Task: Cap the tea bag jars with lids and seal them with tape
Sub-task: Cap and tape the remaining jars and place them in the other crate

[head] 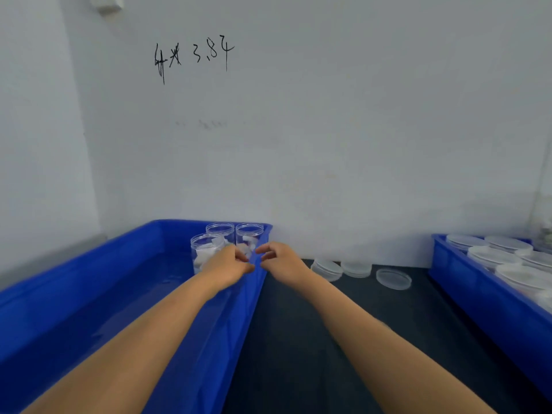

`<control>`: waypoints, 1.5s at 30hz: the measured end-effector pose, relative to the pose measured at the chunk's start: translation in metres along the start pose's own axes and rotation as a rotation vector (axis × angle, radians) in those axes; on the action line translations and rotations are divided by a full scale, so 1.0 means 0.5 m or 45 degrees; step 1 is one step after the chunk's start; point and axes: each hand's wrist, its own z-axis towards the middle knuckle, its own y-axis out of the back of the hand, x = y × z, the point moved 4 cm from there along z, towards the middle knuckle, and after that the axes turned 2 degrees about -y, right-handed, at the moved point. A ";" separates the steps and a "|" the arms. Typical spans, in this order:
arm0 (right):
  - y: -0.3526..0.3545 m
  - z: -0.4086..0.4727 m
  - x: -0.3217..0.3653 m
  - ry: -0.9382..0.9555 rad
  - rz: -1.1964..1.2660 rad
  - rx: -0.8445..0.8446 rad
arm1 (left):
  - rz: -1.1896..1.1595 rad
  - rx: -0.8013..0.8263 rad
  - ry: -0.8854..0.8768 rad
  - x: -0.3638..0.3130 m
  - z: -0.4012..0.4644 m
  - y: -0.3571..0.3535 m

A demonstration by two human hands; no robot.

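Both my hands meet at centre frame, over the right wall of the big blue bin. Left hand [231, 264]: fingers curled in, thumb and fingertips pinched together; right hand [276, 256]: the same, curled, tips facing the left ones, nearly touching. Whether either grip is clamped on something thin such as tape, I cannot tell; nothing between the fingers reads clearly.

Just behind my left hand, in the far right corner of the left blue bin [74, 300], stand three clear open-topped jars [250, 237] in a tight cluster, upright, uncapped, white tea bags inside. The nearest one is partly hidden by my left hand.

Right of my right hand, on the dark bench [313, 354] against the wall: three loose clear lids [393, 279], two side by side, a third lying flat a little further right.

Right edge of frame: a second blue bin [466, 297] holding many round clear lidded tops, packed close.

White wall behind, black handwriting [194, 55] upper left.
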 end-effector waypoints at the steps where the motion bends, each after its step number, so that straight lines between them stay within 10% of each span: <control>1: -0.007 0.018 0.002 -0.014 0.066 0.000 | 0.028 -0.021 0.007 0.019 0.019 0.008; 22: -0.180 0.293 0.028 0.069 -0.714 0.196 | 0.331 -0.322 0.057 0.217 0.192 0.059; 35: 0.033 0.139 0.137 0.462 -0.275 -0.409 | 0.124 -0.750 -0.433 -0.073 0.073 0.139; 45: 0.214 -0.056 0.049 0.331 -0.201 -0.471 | -0.042 -0.412 -0.304 -0.208 -0.006 -0.027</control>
